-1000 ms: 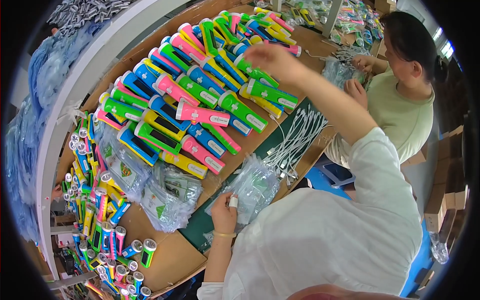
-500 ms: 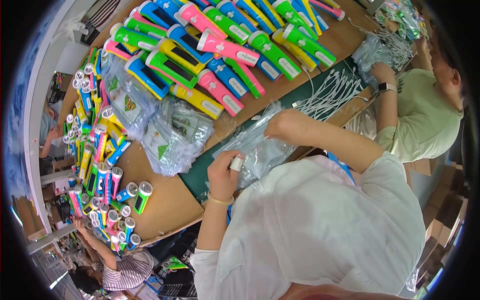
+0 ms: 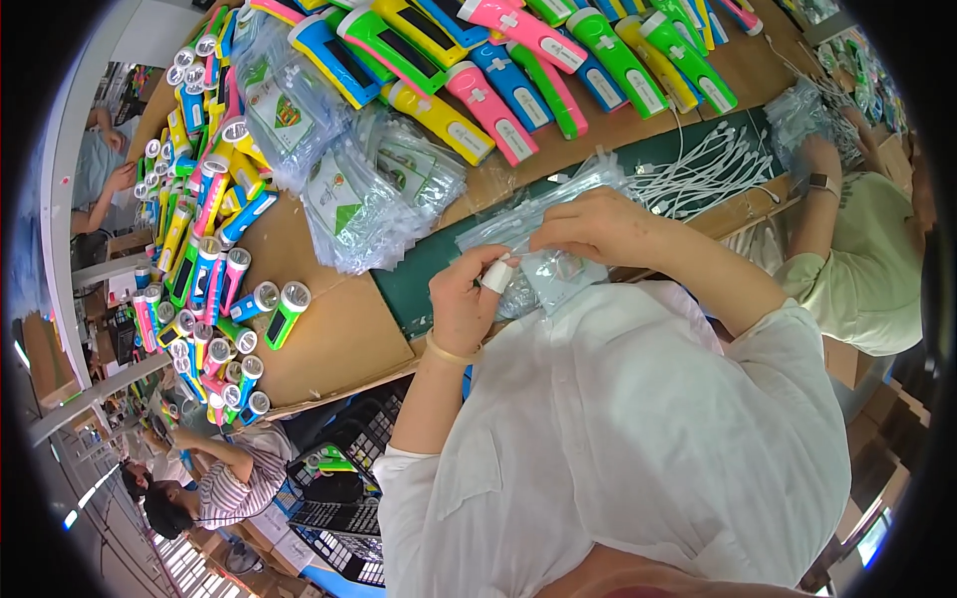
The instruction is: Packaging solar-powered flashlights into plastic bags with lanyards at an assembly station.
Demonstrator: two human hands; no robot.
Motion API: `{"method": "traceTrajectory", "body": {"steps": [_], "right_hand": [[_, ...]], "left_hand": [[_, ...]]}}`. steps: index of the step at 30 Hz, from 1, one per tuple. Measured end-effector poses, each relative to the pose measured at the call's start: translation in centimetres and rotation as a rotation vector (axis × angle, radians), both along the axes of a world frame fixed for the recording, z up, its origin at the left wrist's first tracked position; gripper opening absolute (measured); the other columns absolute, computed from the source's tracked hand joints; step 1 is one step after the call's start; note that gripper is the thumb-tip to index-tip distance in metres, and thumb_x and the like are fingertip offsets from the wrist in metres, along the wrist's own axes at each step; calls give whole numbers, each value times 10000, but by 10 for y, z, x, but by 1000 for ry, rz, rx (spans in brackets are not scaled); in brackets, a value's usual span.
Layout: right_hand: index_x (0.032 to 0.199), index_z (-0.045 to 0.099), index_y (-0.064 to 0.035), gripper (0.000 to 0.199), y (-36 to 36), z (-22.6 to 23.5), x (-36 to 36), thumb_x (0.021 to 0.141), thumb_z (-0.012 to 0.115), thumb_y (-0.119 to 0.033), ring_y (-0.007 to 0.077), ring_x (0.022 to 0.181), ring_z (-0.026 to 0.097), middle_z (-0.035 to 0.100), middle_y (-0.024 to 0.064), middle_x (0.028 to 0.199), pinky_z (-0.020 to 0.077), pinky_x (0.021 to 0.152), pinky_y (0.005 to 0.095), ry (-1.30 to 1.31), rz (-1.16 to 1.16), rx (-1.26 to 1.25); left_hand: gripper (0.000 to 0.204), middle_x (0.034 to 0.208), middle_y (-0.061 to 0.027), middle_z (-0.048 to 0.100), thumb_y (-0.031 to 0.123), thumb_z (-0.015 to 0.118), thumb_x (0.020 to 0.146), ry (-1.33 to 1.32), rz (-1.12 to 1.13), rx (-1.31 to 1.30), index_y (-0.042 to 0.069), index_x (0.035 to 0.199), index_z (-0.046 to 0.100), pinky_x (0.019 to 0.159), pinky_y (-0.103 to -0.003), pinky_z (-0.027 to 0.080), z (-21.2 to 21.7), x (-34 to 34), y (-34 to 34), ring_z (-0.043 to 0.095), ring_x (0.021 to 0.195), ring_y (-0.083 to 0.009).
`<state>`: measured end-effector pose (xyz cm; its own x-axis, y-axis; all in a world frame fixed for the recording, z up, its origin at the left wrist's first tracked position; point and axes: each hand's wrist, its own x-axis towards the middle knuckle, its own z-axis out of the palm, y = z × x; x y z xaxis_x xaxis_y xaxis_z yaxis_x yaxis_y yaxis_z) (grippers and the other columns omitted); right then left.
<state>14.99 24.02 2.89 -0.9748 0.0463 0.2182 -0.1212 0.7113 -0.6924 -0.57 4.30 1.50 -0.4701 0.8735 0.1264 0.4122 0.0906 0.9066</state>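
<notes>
My left hand [image 3: 466,301], with a white wrap round the thumb and a band at the wrist, is closed at the upper edge of a clear plastic bag [image 3: 560,279]. Close beside it, my right hand [image 3: 600,231] has its fingers bent and pinched on the same bag's edge. The bag hangs in front of my white shirt, and a printed patch shows through it. Under and behind my hands lie more flat clear bags [image 3: 518,221] on the green mat [image 3: 401,297]. My fingertips partly hide the grip.
Stacked printed bags [image 3: 344,214] lie left of the mat. White cables [image 3: 703,174] spread to its right. Colourful flashlights [image 3: 503,110] cover the far table, with more standing flashlights [image 3: 207,269] at left. A co-worker's hand [image 3: 817,154] reaches into bags at right. A black crate [image 3: 339,528] stands below.
The view has shifted, so the table's things sit higher and the cables farther right. My hands have come closer together, and the bag with the printed patch now shows between them.
</notes>
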Motion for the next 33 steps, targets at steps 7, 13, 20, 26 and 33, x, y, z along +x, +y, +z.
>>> {"method": "traceTrajectory", "body": {"steps": [7,13,20,26,33], "right_hand": [[975,681,-110,123,10,-3,1,874,709,-173,309,829,675,680,56,910,543,709,416,-90,-1,8],[1227,640,-107,414,86,15,29,842,779,-173,290,857,683,680,101,1121,547,753,357,22,-453,-89],[1408,467,-75,857,144,14,-13,743,840,-466,349,1068,679,667,193,1192,550,864,448,-521,-1006,468],[1453,396,-26,848,126,12,12,799,793,-391,292,1048,677,673,185,1151,532,905,401,-214,-760,-38],[1416,410,-30,594,21,40,15,919,712,-155,208,1211,593,625,133,1251,466,1054,398,-49,-309,-944]], "left_hand": [[178,746,-84,606,15,732,769,285,-186,93,94,928,718,568,-359,472,6,-3,12,606,637,-274],[181,813,-76,634,-8,704,735,285,-234,96,91,886,701,568,-353,470,4,-10,1,597,627,-262],[278,1063,-101,706,-46,664,667,343,-641,229,65,921,679,653,-365,547,14,6,25,701,849,-286],[226,939,-95,670,-14,687,718,271,-577,214,62,931,698,634,-345,534,12,-1,15,673,770,-284],[171,900,-84,644,39,741,764,258,-526,202,82,924,699,630,-344,535,14,-1,19,657,754,-265]]}}
